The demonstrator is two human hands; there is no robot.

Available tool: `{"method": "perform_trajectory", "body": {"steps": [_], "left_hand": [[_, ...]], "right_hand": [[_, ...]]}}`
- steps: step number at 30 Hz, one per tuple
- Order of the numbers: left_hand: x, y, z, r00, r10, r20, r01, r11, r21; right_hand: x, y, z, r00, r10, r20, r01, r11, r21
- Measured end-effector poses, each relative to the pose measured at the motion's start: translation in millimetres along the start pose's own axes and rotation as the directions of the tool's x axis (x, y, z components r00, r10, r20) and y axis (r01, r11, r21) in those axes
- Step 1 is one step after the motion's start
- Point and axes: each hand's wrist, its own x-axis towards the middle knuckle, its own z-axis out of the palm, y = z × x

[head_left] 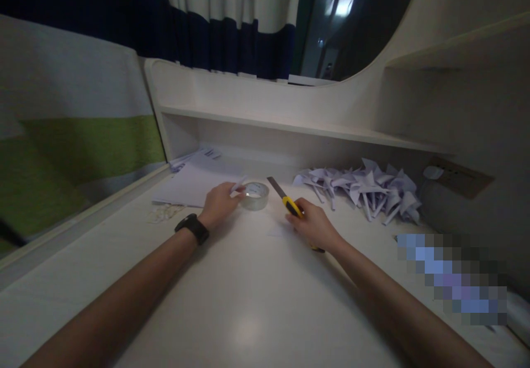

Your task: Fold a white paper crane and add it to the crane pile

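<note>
My left hand [221,203], with a dark band on the wrist, is closed on a small white piece of paper [237,184], apparently rolled. Its fingertips are at the left side of a roll of clear tape [254,203] on the table; I cannot tell whether they also grip the roll. Wrapped in my right hand [317,225] is a yellow and black utility knife [292,207]. The knife's blade is extended and points up and left, toward the tape. Beneath the right hand lies a faint thin white or clear piece [279,230] on the tabletop.
A stack of white paper [186,183] lies at the back left, with a small pale heap [164,213] before it. Many folded paper pinwheels [364,187] are piled at the back right. A shelf [290,128] overhangs the rear of the white table [232,296]. A blurred-out object [453,280] is at right.
</note>
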Motion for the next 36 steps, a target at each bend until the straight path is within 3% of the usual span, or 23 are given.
{"method": "perform_trajectory", "body": {"steps": [5,10,15,20,28,36], "left_hand": [[25.1,-9.6,-14.2,0.984,0.031,0.175,-0.069,0.975,0.213],[29.7,-18.4,-11.5,0.968,0.102,0.23,-0.139,0.978,0.153],[31.7,-24.9,-3.0,0.962,0.177,0.208,-0.194,0.979,0.063],[38.2,-25.0,0.6,0.951,0.222,0.217,-0.226,0.974,-0.007],[44.4,-24.6,11.3,0.945,0.23,0.232,-0.22,0.973,-0.068],[36.6,-12.0,8.4,0.942,0.273,0.193,-0.244,0.956,-0.164]], "right_hand": [[9.3,0.3,9.1,0.995,0.079,0.061,-0.089,0.98,0.177],[16.1,6.4,14.4,0.989,0.095,0.113,-0.123,0.954,0.272],[31.4,6.5,28.4,0.986,0.151,0.067,-0.164,0.942,0.293],[59.3,-6.0,44.7,0.993,0.113,0.035,-0.118,0.928,0.354],[90.6,-22.7,64.1,0.957,0.085,0.278,-0.221,0.833,0.507],[85.3,-11.6,50.1,0.947,-0.01,0.322,-0.183,0.806,0.563]]}}
